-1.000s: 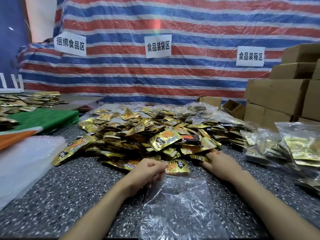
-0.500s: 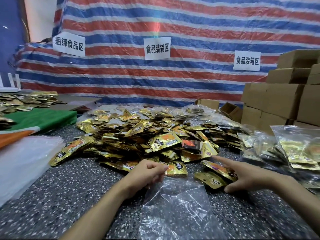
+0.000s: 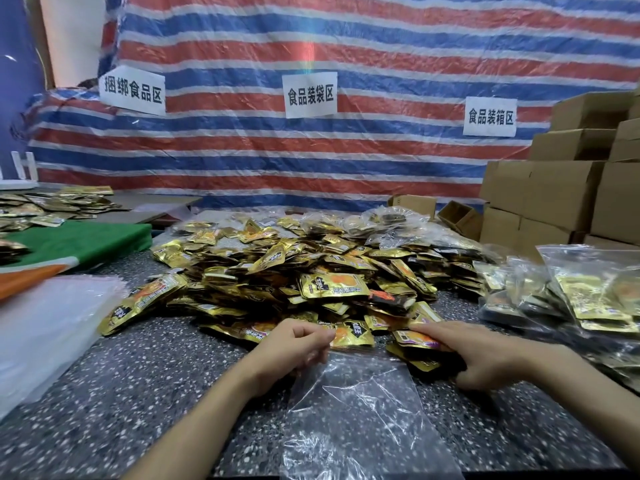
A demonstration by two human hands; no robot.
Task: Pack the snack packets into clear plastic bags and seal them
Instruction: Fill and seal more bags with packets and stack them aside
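Pinching the mouth of a clear plastic bag (image 3: 356,417) with the left hand (image 3: 294,351), fingers curled on the rim, with the bag lying flat and seemingly empty on the speckled table (image 3: 138,393) nearest the camera. Gripping a small stack of gold packets (image 3: 415,341) in the right hand (image 3: 488,358), index finger along the top and the other fingers tucked beneath, just beside the bag's right corner. Treating the film as thin, limp and prone to clinging shut, so likely needing one layer of the rim lifted apart to open it. Treating the packets as light, flat and slick, likely to fan out unless squeezed across their broad faces. Working at the near edge of a wide heap (image 3: 311,271) of loose packets, right at both hands. Passing, farther off, filled bags (image 3: 588,299) to the right, a pile of empty bags (image 3: 45,334) to the left, cardboard boxes (image 3: 554,192) and a striped tarp (image 3: 346,46) behind.
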